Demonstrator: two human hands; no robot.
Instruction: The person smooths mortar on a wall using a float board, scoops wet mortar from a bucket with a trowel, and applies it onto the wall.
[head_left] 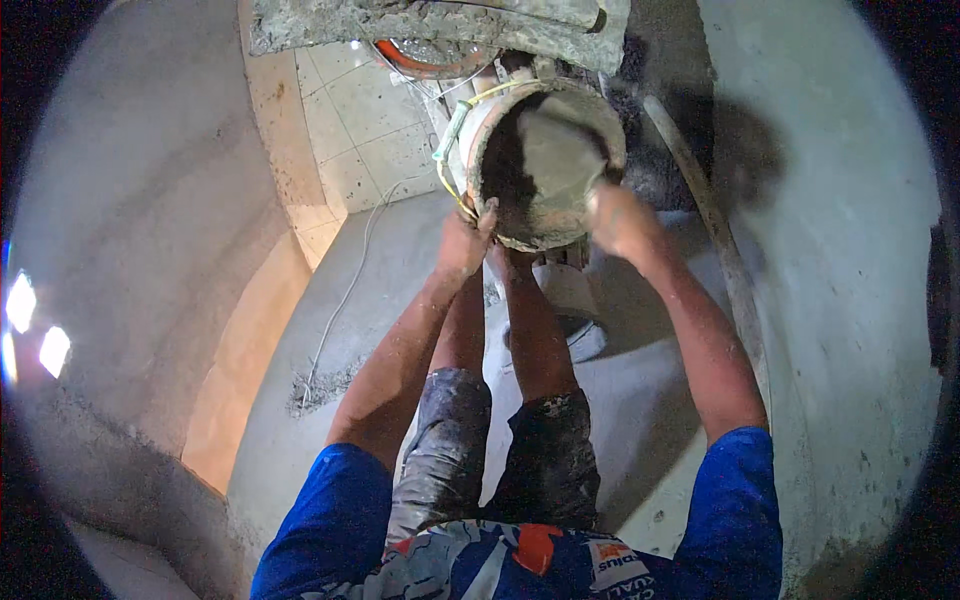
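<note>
My left hand (470, 235) grips the near left rim of a mud-caked bucket (540, 235), which has a wire handle with a pale green grip (450, 130) at its left. My right hand (620, 220), blurred, is at the bucket's right edge, closed on what appears to be a trowel (565, 150). The trowel's broad grey blade is blurred inside the bucket, among dark and grey cement mix. My legs are below the bucket.
A pale bucket (580, 335) lies behind my legs. A long pole (700, 180) runs along the right. An orange-rimmed container (420, 65) sits beneath a crusted board (430, 25) at the top. A thin cable (365, 240) crosses the grey surface at left, beside tiles (340, 130).
</note>
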